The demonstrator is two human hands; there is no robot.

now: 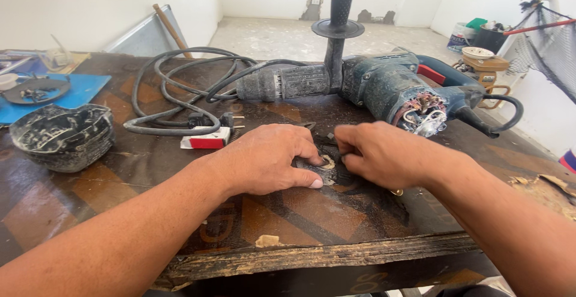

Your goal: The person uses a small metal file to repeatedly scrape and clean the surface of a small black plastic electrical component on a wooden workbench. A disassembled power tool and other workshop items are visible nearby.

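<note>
Both hands, the left hand (270,160) and right hand (384,154), pinch one small dark part (324,168) on the bench (336,219). Beyond lie one opened hammer drill (372,84), one coiled cable (180,90) and, far left, one dusty black cover (63,136).

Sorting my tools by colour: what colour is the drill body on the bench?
Dark teal-blue, dusty, with a red switch near the handle; the drill shows in the head view.

The power drill (384,84) is dusty blue-green with a red strip and a black side handle (337,21). Its cable (174,87) is black. The tabletop (336,213) is dark brown (orange lettering, worn). A blue mat (84,90) lies far left.
</note>
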